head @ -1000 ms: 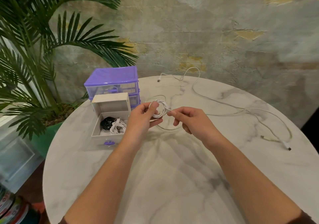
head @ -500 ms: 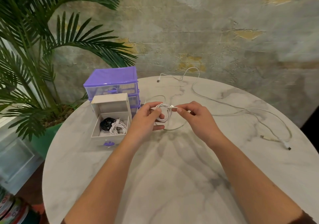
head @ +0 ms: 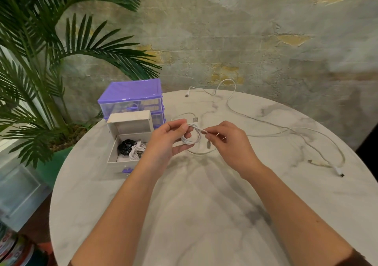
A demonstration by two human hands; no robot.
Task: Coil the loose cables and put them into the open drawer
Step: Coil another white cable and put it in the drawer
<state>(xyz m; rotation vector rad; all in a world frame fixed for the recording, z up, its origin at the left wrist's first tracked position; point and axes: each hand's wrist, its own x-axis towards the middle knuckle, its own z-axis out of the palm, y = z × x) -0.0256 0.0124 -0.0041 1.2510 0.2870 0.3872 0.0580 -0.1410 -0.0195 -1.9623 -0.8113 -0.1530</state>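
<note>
Two coiled cables already lie in the open drawer; left hand grips a third white coil, right hand pinches its tail; loose cables remain on the worktop

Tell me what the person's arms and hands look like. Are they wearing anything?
Both forearms are bare. The left hand and right hand wear no gloves, and no rings or watch show. A bit of dark brown sleeve peeks in at the bottom edge on the right arm.
</note>
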